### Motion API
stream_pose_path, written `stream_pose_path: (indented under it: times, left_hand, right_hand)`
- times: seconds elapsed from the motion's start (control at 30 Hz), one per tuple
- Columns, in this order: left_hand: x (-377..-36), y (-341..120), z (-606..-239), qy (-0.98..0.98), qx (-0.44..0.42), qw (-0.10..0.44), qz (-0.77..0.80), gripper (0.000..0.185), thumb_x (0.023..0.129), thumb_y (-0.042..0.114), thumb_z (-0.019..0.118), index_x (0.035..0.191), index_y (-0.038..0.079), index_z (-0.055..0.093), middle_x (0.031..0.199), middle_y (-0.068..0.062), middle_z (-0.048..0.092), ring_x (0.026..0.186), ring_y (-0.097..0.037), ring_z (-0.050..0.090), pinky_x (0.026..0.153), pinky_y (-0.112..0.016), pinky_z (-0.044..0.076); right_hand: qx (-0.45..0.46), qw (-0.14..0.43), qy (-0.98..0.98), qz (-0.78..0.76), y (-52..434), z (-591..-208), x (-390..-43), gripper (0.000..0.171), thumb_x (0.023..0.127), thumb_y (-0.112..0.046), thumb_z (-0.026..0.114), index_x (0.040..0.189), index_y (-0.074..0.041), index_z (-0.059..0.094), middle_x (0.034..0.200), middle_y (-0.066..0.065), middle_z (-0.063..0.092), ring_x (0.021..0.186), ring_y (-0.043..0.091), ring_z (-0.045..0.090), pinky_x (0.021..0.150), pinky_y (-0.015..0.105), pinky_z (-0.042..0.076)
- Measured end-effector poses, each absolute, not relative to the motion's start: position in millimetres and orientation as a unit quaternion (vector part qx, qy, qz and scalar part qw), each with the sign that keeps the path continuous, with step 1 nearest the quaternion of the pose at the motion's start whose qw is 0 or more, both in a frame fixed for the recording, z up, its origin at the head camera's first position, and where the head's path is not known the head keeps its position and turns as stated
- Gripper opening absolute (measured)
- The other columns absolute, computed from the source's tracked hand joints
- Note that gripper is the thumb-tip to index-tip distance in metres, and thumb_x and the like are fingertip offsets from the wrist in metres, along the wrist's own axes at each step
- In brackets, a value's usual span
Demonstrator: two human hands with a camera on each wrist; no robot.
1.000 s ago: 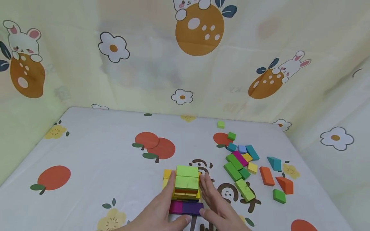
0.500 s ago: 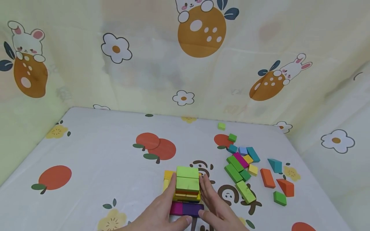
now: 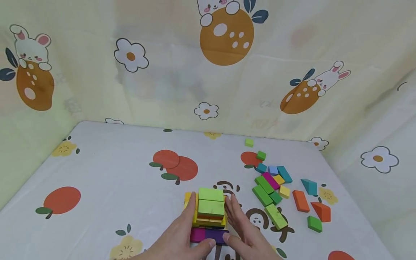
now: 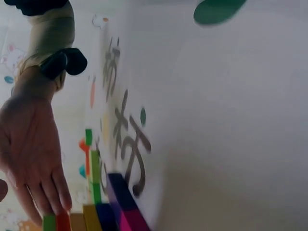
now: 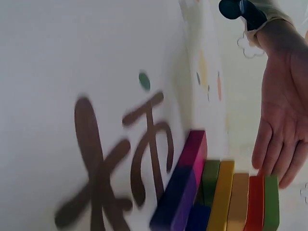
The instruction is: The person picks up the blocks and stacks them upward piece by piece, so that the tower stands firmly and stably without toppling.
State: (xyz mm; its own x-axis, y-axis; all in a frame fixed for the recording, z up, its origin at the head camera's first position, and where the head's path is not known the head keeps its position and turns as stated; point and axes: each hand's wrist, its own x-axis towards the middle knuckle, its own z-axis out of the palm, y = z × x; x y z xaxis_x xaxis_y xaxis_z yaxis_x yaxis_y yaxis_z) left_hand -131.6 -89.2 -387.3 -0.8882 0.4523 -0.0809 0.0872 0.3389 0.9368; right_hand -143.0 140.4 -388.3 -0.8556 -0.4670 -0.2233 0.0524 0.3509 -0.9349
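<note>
Flanking a small stack of coloured wooden blocks topped by two lime-green slabs, the left hand and the right hand lie with straight fingers flat against its two sides, thumbs meeting at the magenta and purple bar at its near foot; neither hand curls round anything. The stack stands near the front edge of the white fruit-printed tablecloth, just left of the brown printed lettering.

From the head view only the green top and yellow edges read clearly. The right wrist view shows the layers edge-on: green, red, orange and yellow, with the purple bar nearest. The left wrist view shows the right hand's fingertips touching the green and red layers, and a dark band on that wrist.

Loose coloured blocks, green, teal, yellow, magenta and orange, lie scattered well to the right of the stack, some close to the cloth's right edge. Left of and beyond the stack the cloth runs bare to the rabbit-and-flower patterned curtain walling three sides.
</note>
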Motion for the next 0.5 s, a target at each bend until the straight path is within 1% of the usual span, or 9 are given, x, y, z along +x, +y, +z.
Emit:
stream_pose_path:
  times: [0.07,0.1,0.13,0.17,0.23,0.3,0.5]
  left_hand:
    - [-137.1,-92.5,-385.7,0.823,0.171,0.125,0.527,0.107,0.089,0.038,0.075,0.164,0.007,0.006,0.149,-0.011,0.049,0.127,-0.024,0.056,0.111,-0.045,0.050]
    - [-141.2,-94.6,-385.3,0.835,0.170,0.103,0.513,0.105,0.088,0.039,0.077,0.164,0.007,0.012,0.153,-0.013,0.047,0.132,-0.028,0.054,0.113,-0.053,0.046]
    - [-145.9,-96.9,-385.0,0.848,0.169,0.082,0.496,0.103,0.087,0.040,0.078,0.163,0.006,0.018,0.157,-0.015,0.044,0.137,-0.032,0.051,0.115,-0.059,0.042]
    - [-151.4,-98.9,-385.1,0.857,0.168,0.067,0.482,0.100,0.086,0.041,0.080,0.161,0.007,0.025,0.158,-0.015,0.044,0.141,-0.035,0.048,0.115,-0.064,0.039]
    - [-162.6,-102.5,-386.4,0.869,0.169,0.050,0.463,0.092,0.082,0.040,0.084,0.156,0.008,0.038,0.162,-0.013,0.041,0.148,-0.038,0.040,0.116,-0.068,0.035]
    - [-171.9,-105.8,-388.4,0.875,0.175,0.049,0.450,0.086,0.080,0.040,0.086,0.150,0.008,0.047,0.164,-0.011,0.038,0.152,-0.038,0.035,0.117,-0.068,0.033]
    - [-185.3,-110.4,-391.9,0.878,0.182,0.075,0.437,0.077,0.079,0.041,0.086,0.143,0.010,0.057,0.162,-0.009,0.042,0.151,-0.039,0.036,0.116,-0.070,0.033]
  right_hand:
    - [-0.144,0.191,0.827,-0.509,142.6,-386.8,-149.3,0.091,0.100,-0.030,0.064,0.166,-0.015,0.003,0.172,0.012,0.015,0.155,0.040,0.027,0.122,0.050,0.036]
    - [-0.155,0.169,0.846,-0.482,144.4,-386.5,-153.7,0.091,0.098,-0.034,0.066,0.166,-0.016,0.008,0.171,0.012,0.020,0.153,0.040,0.032,0.119,0.059,0.035]
    - [-0.169,0.144,0.864,-0.453,146.6,-386.9,-159.1,0.090,0.097,-0.037,0.069,0.165,-0.017,0.014,0.170,0.012,0.025,0.151,0.041,0.036,0.116,0.063,0.037]
    - [-0.186,0.122,0.877,-0.425,148.9,-387.7,-165.2,0.089,0.095,-0.040,0.071,0.164,-0.017,0.019,0.168,0.012,0.028,0.149,0.041,0.038,0.114,0.066,0.040]
    - [-0.215,0.100,0.892,-0.385,153.1,-390.0,-177.2,0.087,0.092,-0.044,0.074,0.162,-0.019,0.028,0.166,0.009,0.033,0.147,0.039,0.040,0.111,0.066,0.043]
    - [-0.241,0.099,0.892,-0.370,156.4,-392.0,-187.5,0.086,0.090,-0.046,0.075,0.160,-0.019,0.033,0.165,0.009,0.035,0.148,0.038,0.040,0.109,0.066,0.044]
    - [-0.270,0.127,0.881,-0.366,156.6,-394.4,-200.3,0.082,0.090,-0.049,0.074,0.157,-0.018,0.038,0.164,0.008,0.036,0.148,0.040,0.039,0.108,0.068,0.044]
